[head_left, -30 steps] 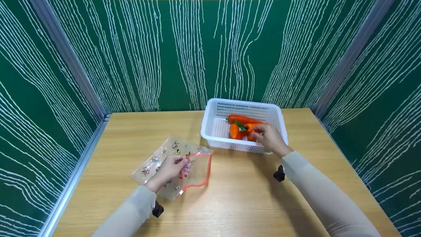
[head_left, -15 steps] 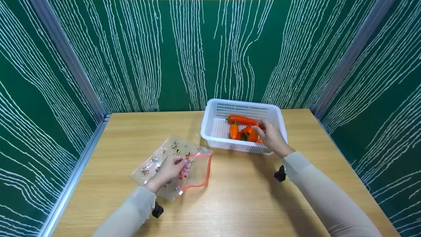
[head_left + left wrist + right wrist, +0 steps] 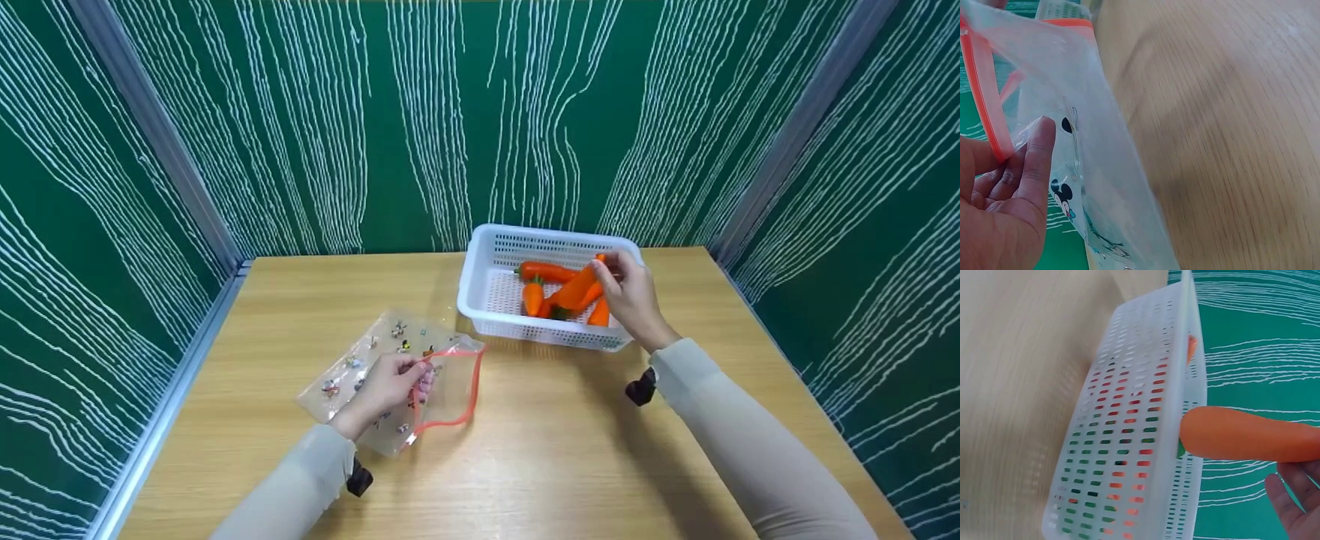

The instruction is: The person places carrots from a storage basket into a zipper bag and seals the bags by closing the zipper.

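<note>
While my right hand (image 3: 632, 300) pinches one carrot (image 3: 577, 289) by its narrow end and holds it tilted above the white basket (image 3: 480, 277), my left hand (image 3: 386, 390) pinches the orange zip edge of the clear printed bag (image 3: 360, 360), fingers curled on the upper lip so that the mouth gapes toward the basket. In the left wrist view the bag (image 3: 1089, 140) stands open beside my fingers (image 3: 1036, 163). In the right wrist view the carrot (image 3: 1247, 436) sits just above the basket rim (image 3: 1188, 354).

Other carrots (image 3: 544, 271) lie on the basket floor below the lifted one; one (image 3: 533, 298) stands close to its thick end. The near wall of the basket stands between the lifted carrot and the bag.

The basket sits at the far middle of the bench (image 3: 525, 450), close to the back green wall (image 3: 450, 112). The bag lies left of centre, well apart from the left bench edge with its metal rail (image 3: 172, 390). Bare bench surface lies between bag and basket and across the near side.
</note>
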Demonstrator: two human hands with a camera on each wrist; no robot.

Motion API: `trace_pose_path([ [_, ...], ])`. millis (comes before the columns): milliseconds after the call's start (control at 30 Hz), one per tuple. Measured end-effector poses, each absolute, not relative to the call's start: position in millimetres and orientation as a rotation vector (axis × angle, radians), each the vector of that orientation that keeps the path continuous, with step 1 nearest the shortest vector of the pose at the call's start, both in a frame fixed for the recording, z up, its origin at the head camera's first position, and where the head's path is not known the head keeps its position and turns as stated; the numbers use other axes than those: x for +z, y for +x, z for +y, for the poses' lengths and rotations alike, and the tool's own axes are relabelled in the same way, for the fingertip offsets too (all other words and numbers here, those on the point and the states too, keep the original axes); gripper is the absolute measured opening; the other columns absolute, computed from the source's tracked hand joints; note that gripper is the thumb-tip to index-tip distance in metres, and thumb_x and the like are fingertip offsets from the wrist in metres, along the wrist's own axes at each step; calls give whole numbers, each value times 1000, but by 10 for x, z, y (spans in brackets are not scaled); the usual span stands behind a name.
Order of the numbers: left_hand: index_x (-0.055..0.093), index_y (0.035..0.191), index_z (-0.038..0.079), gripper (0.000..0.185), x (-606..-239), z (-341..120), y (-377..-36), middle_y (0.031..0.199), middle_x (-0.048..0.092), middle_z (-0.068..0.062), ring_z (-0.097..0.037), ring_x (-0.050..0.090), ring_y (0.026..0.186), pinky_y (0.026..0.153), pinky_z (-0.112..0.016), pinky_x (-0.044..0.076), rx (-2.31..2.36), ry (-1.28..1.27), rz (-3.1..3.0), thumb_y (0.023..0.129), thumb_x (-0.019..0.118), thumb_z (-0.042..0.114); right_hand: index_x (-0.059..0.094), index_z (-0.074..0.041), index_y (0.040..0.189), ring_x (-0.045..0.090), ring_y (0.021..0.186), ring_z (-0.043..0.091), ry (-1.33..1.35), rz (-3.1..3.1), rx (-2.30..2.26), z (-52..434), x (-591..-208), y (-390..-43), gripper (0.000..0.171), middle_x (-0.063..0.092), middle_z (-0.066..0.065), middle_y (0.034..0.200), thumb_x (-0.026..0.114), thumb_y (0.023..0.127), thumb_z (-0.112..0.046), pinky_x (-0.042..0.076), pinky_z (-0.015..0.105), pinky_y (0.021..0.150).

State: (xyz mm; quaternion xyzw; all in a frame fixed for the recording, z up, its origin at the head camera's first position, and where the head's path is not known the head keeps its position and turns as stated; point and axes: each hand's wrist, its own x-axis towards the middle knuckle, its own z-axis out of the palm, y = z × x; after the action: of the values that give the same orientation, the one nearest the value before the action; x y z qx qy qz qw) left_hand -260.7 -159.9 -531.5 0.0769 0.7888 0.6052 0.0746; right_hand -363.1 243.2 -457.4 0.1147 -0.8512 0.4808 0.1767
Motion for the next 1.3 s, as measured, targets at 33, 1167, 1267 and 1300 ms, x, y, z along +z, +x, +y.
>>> trace_pose_path([
  [33, 73, 108, -13, 26, -5311, -1599, -2609, 86, 74, -13, -8, 68, 68, 65, -20, 61, 1816, 231, 2367, 111, 55, 5, 63, 4, 130, 65, 103, 28, 329, -2389, 1366, 2427, -4564, -3626, 32, 70, 21, 122, 60, 113, -23, 51, 5, 86],
  [1167, 73, 103, -11, 26, -5339, -1613, -2610, 84, 72, -8, -9, 67, 71, 66, -20, 60, 1826, 212, 2341, 112, 55, 5, 63, 6, 129, 65, 94, 12, 349, -2175, 1636, 2303, -4280, -3508, 30, 68, 11, 115, 60, 113, -19, 59, 17, 90],
  [1267, 73, 104, -11, 26, -5328, -1614, -2603, 85, 72, -9, -9, 67, 71, 66, -20, 60, 1821, 210, 2345, 112, 55, 6, 63, 5, 129, 65, 95, 11, 356, -2179, 1649, 2299, -4271, -3504, 28, 68, 17, 118, 60, 113, -18, 59, 15, 90],
  [1300, 73, 104, -11, 25, -5324, -1612, -2601, 85, 72, -9, -10, 67, 72, 66, -21, 60, 1820, 204, 2343, 112, 55, 6, 62, 5, 129, 66, 95, 11, 360, -2182, 1653, 2299, -4272, -3503, 28, 69, 18, 119, 59, 113, -18, 59, 15, 90],
])
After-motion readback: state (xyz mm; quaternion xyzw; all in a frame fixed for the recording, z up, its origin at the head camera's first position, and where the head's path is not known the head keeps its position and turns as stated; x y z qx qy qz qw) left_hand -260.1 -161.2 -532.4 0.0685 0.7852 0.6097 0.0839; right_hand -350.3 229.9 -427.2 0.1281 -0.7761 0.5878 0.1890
